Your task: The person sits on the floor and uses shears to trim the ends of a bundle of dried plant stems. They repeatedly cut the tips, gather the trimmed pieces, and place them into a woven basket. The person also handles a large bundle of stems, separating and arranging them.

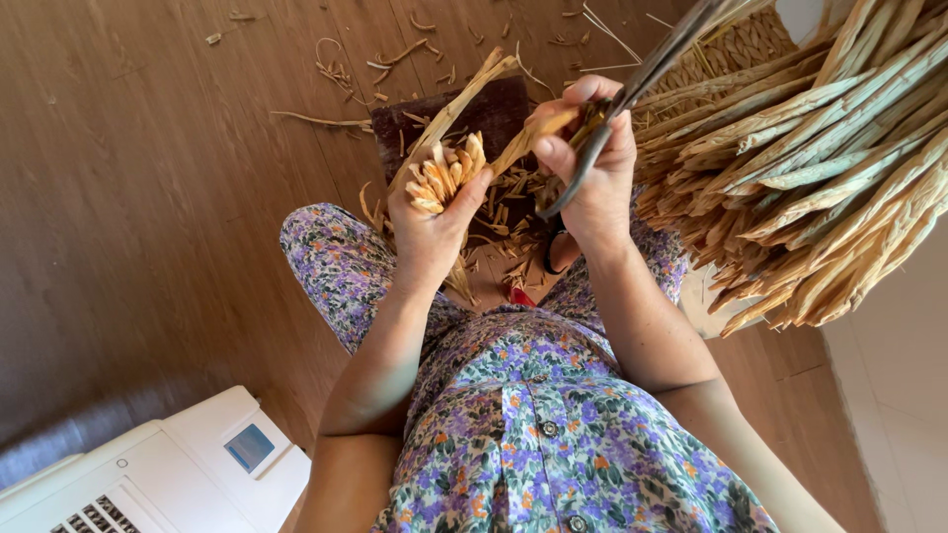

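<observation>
The left hand (430,222) is closed around a bunch of cut stalks (444,178), ends up, with one long strip (456,107) slanting away from it; the right hand (592,163) grips scissors (632,89), its thumb pinching a short stalk (528,141) just beside the bunch. To the right hangs a mass of woven straw (820,158), scraps (499,202) litter the wooden floor (148,178) and lap below the hands, and a white appliance (168,474) sits at lower left

Wooden floor (148,197): straw scraps (341,74), white appliance (168,474).
</observation>
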Tool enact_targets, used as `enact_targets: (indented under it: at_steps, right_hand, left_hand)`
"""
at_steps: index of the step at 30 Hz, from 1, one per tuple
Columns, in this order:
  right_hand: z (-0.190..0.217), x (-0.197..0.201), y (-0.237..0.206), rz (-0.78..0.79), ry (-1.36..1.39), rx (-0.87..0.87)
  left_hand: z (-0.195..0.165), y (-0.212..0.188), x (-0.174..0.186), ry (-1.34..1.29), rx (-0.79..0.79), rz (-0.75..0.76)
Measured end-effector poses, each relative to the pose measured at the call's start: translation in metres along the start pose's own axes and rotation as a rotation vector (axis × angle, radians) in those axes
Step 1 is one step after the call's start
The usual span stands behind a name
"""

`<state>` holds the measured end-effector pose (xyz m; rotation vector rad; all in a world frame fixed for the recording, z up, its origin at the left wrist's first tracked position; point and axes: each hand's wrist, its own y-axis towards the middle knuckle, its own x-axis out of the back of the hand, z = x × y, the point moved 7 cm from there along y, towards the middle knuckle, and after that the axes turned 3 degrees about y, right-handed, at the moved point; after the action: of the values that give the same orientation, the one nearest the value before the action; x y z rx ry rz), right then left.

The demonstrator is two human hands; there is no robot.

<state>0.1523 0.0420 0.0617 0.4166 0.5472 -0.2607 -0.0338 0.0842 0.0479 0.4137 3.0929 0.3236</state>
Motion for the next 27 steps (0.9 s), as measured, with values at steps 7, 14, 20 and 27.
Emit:
enact_targets:
  at_steps: [7, 14, 20, 27]
  right_hand:
    - [-0.007, 0.000, 0.004, -0.016, -0.043, -0.050]
    - [-0.002, 0.004, -0.007, 0.013, -0.310, -0.140]
    - [-0.004, -0.001, -0.022, 0.113, -0.477, -0.377]
    - [0.015, -0.009, -0.021, 0.180, -0.865, -0.423]
  left_hand:
    - [-0.003, -0.002, -0.002, -0.075, -0.029, 0.055]
    - [0.014, 0.004, 0.006, -0.017, 0.101, -0.010]
    - [0.013, 0.009, 0.018, -0.271, 0.112, -0.090]
    - [0.009, 0.008, 0.016, -0.189, 0.098, -0.079]
